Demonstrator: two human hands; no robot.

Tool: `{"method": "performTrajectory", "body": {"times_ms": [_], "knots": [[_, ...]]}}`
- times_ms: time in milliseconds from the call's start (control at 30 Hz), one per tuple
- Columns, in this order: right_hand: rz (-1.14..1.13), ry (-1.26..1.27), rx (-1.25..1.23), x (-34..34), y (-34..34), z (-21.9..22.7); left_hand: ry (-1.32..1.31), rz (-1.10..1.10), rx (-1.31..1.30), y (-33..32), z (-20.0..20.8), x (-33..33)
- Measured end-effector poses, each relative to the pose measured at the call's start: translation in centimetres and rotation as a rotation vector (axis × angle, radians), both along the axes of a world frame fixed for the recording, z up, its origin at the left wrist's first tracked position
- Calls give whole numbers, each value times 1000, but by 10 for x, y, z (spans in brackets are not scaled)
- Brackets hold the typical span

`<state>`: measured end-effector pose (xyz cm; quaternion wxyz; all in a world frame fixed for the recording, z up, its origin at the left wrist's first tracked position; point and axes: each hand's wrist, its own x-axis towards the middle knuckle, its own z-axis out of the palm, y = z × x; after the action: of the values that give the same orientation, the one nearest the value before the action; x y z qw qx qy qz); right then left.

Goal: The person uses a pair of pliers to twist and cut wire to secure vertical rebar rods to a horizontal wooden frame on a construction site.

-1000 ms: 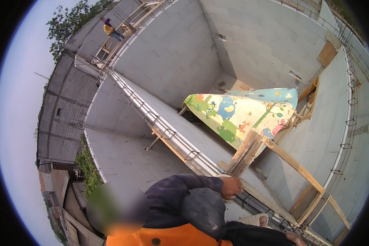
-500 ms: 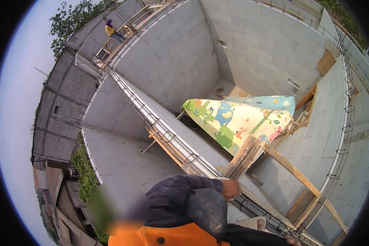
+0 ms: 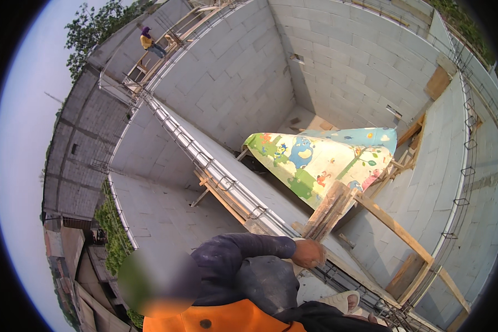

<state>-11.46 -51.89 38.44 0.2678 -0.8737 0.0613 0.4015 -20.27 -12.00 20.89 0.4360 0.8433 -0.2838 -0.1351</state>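
Observation:
My left hand (image 3: 309, 253), at the end of a dark sleeve, is at the top of a block wall (image 3: 271, 221), close to the lower end of some stacked wooden planks (image 3: 329, 213). Its fingers look curled, and whatever they may hold is hidden. Steel rebar (image 3: 343, 279) runs along the wall top just beyond it. Only a sliver of my right hand (image 3: 368, 318) shows by the lower edge, beside a dark trouser leg; its fingers are mostly hidden. Between the two hands, a pale shoe (image 3: 343, 301) rests near the rebar.
Grey block walls enclose deep rooms on both sides. A colourful printed sheet (image 3: 321, 163) covers something below. A timber brace (image 3: 395, 227) spans to the right-hand wall, and rebar cages top several walls. Another person in yellow (image 3: 146, 41) is on the far scaffolding.
My left hand has shifted slightly and turned, showing more of its back. The right hand has drawn left, toward my leg, and less of it shows.

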Motion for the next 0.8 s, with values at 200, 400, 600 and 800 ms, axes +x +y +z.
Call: {"method": "performTrajectory", "body": {"times_ms": [200, 400, 600, 800], "knots": [[2, 59, -25, -12, -15, -38, 689, 454, -262, 90, 179, -20], [19, 117, -47, -16, -29, -81, 634, 648, -332, 111, 387, -71], [28, 185, -72, -21, -48, -90, 524, 719, -3, 79, 415, -42], [63, 260, -73, -29, -66, -49, 568, 648, 74, 64, 415, -17]]}}
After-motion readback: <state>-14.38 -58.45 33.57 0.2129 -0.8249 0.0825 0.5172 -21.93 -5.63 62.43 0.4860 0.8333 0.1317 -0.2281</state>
